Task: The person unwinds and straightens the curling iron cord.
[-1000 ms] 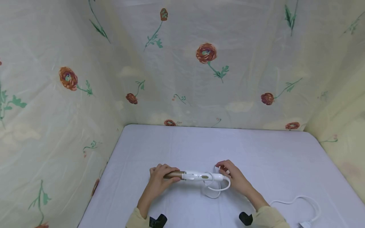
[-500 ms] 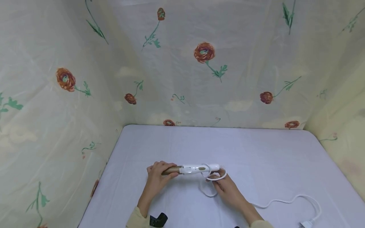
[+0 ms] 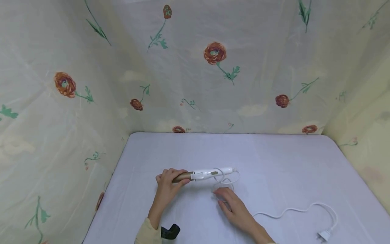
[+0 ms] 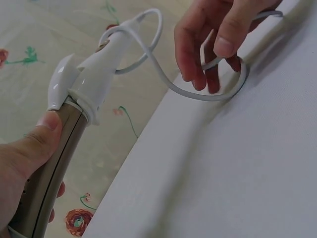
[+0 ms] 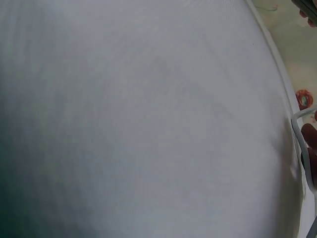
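Note:
A white curling iron [image 3: 203,174] with a gold-brown barrel is raised at a slant over the table. My left hand [image 3: 167,184] grips it by the barrel. In the left wrist view the thumb lies along the barrel below a white lever [image 4: 62,82]. From the handle's far end the white power cord [image 4: 198,96] leaves in loose loops. My right hand [image 3: 236,207], below the handle, has its fingers curled about one of those loops. Only a few of its fingers [image 5: 309,148] show, at the right edge of the right wrist view.
The rest of the cord snakes to the right over the white table [image 3: 274,162], ending in a white plug [image 3: 324,234] near the lower right. Flower-printed cloth [image 3: 243,67] hangs at the back and both sides. A black wrist mount [image 3: 171,231] sits by the left sleeve.
The right hand has come from the handle's cord end down and left, below the iron. My left hand has shifted the iron slightly up and left, tilting its handle end upward.

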`<state>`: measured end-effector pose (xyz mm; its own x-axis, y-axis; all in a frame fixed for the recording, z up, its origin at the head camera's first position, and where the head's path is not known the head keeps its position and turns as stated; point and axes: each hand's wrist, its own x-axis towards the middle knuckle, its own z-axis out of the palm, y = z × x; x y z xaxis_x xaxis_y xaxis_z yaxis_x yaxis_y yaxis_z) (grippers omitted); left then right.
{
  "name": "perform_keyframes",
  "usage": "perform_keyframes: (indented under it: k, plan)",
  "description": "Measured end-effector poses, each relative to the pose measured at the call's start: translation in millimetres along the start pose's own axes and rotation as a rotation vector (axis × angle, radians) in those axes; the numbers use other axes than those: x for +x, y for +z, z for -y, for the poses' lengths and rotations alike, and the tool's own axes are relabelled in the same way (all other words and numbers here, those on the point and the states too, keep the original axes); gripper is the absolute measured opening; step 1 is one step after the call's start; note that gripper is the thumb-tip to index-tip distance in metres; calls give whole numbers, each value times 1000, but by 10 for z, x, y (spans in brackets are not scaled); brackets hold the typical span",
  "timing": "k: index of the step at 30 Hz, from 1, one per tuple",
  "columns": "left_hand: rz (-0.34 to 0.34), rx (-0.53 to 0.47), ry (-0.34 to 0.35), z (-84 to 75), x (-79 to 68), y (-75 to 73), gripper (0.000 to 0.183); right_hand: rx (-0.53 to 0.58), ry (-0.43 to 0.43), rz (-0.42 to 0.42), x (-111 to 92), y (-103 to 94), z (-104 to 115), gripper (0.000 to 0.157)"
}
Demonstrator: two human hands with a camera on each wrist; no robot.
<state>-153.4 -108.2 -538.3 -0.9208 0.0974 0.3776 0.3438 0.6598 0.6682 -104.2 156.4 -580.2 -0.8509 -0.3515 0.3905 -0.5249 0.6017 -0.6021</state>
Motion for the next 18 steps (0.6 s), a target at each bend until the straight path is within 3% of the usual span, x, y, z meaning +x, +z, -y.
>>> perform_keyframes:
  k: [9,18]
  plan:
    - [-8,21,5,5,16,-18,33,109,193,50,3,44,86,44]
    - [-8,43,-4,27,-12,-4,33,17,187,9,-26,75,144,23]
